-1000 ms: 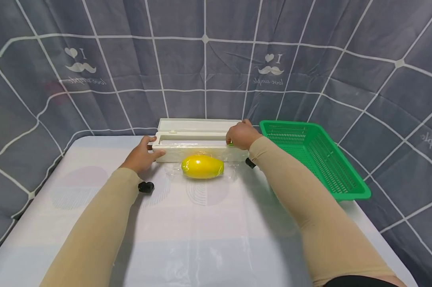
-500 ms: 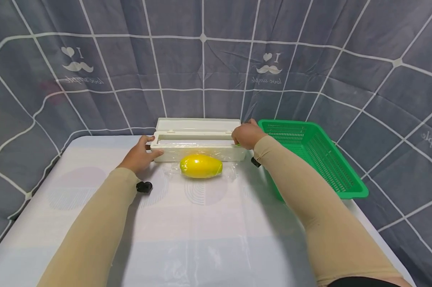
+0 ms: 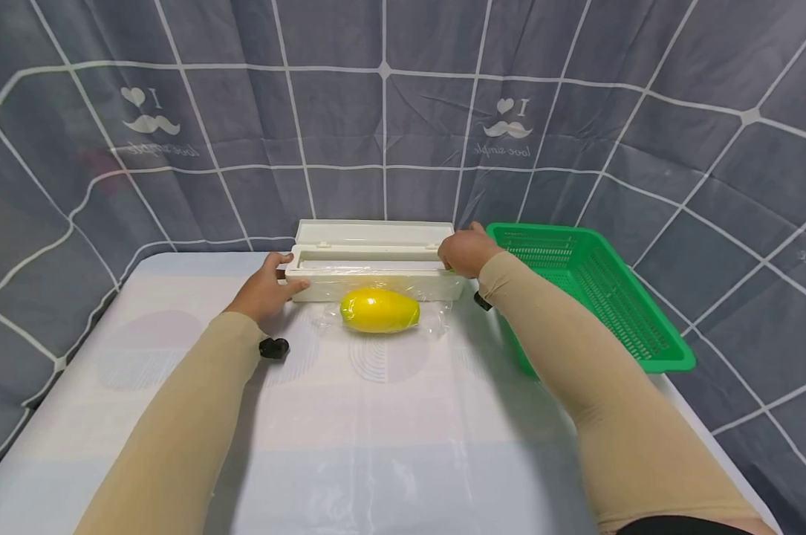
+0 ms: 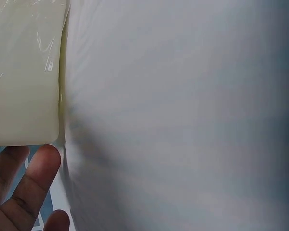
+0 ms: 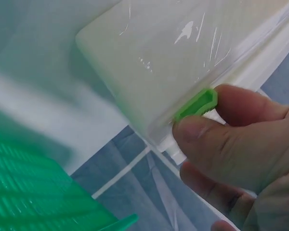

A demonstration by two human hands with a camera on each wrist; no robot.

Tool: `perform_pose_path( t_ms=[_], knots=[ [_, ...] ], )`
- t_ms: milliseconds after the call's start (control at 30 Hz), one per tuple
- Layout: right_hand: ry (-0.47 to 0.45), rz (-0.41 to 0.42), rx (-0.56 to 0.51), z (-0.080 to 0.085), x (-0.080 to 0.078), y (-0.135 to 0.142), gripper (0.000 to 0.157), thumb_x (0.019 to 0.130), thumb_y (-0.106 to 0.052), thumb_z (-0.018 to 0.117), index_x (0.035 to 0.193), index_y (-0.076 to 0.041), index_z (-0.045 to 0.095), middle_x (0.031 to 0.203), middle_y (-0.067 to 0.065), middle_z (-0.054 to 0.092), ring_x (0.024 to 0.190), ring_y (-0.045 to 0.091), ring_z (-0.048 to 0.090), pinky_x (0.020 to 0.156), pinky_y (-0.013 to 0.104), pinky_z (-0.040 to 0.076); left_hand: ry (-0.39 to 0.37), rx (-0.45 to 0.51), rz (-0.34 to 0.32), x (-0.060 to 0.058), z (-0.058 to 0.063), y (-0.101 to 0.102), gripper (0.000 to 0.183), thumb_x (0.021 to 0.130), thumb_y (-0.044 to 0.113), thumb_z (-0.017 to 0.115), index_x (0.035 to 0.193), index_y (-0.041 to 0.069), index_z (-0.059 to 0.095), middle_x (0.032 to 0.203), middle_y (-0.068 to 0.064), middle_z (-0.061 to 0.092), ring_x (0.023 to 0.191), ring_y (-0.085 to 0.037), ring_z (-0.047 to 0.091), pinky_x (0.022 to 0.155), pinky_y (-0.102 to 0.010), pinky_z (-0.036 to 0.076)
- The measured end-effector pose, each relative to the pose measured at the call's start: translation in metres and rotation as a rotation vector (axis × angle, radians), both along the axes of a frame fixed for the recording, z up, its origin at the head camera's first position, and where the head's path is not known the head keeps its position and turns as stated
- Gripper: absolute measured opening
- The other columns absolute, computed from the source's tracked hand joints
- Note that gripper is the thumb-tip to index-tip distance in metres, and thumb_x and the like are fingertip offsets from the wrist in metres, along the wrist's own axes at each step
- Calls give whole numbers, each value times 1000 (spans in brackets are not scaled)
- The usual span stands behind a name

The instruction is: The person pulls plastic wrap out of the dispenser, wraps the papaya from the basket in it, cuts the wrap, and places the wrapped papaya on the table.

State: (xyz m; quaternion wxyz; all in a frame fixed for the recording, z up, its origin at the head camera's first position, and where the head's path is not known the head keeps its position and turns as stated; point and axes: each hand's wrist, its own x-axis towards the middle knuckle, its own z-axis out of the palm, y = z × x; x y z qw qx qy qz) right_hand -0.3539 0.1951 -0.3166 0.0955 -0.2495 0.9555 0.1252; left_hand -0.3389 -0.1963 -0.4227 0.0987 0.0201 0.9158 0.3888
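Note:
A white cling film dispenser box lies at the back of the table, its lid raised. My left hand holds the box's left end, thumb at the front; the left wrist view shows the fingertips against that end. At the right end, my right hand pinches a small green slide cutter between thumb and forefinger on the box's front top edge. Clear film hangs over the front of the box. In front of it lies a smooth yellow oblong fruit, papaya-like, with film around it.
A green plastic basket stands to the right, beside my right forearm. A grey curtain with white grid lines hangs close behind the table, which has a pale patterned cover.
My right hand has slid the green cutter rightward along the box's edge to its right end. The left hand, the box and the yellow fruit stay in place.

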Motion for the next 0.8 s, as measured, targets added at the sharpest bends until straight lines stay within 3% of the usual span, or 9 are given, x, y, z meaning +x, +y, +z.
perform_pose_path(
  t_ms=[267, 367, 433, 533, 600, 667, 800],
  knots=[
    [1, -17, -21, -1, 4, 8, 23, 104, 4, 56, 94, -12, 68, 76, -1, 54, 72, 16, 37, 87, 44, 27, 7, -3, -4, -1, 0, 1, 88, 100, 59, 65, 164, 18, 21, 163, -24, 42, 141, -44, 51, 120, -64, 35],
    [-15, -41, -51, 2, 6, 8, 25, 103, 8, 54, 91, -12, 65, 74, -2, 48, 72, 15, 35, 96, 48, 32, 4, -15, -12, -2, 0, 1, 88, 100, 58, 64, 164, 17, 20, 163, -24, 41, 144, -45, 48, 120, -64, 34],
    [-33, -66, -65, 4, 7, 8, 28, 101, 11, 52, 90, -11, 64, 75, 0, 47, 73, 16, 37, 111, 53, 34, 2, -24, -20, -3, 1, 1, 88, 100, 59, 63, 164, 17, 20, 163, -24, 41, 146, -45, 45, 121, -65, 33],
    [-45, -102, -104, 5, 10, 9, 30, 100, 13, 51, 97, -10, 70, 88, 4, 64, 84, 20, 57, 125, 65, 26, 0, -48, -28, -2, 3, 0, 89, 100, 62, 62, 164, 17, 19, 164, -24, 41, 147, -46, 43, 120, -66, 34],
    [-51, -117, -129, 4, 11, 10, 32, 101, 10, 51, 112, -9, 75, 111, 8, 74, 104, 27, 67, 126, 67, 23, -4, -63, -31, -1, 4, 0, 90, 100, 62, 61, 165, 17, 18, 164, -24, 40, 149, -47, 42, 120, -66, 34],
    [-45, -115, -149, 0, 11, 9, 31, 103, 2, 56, 126, -10, 73, 130, 9, 73, 120, 31, 68, 124, 65, 28, -7, -77, -38, 0, 5, -1, 91, 100, 64, 60, 165, 17, 17, 165, -24, 39, 150, -48, 40, 120, -67, 34],
    [-49, -105, -174, -9, 11, 4, 34, 105, -19, 65, 137, -10, 69, 139, 9, 70, 126, 31, 67, 120, 60, 35, 10, -92, -51, 1, 5, -2, 92, 100, 64, 58, 167, 17, 16, 165, -24, 39, 151, -48, 38, 120, -67, 33]
  ],
)
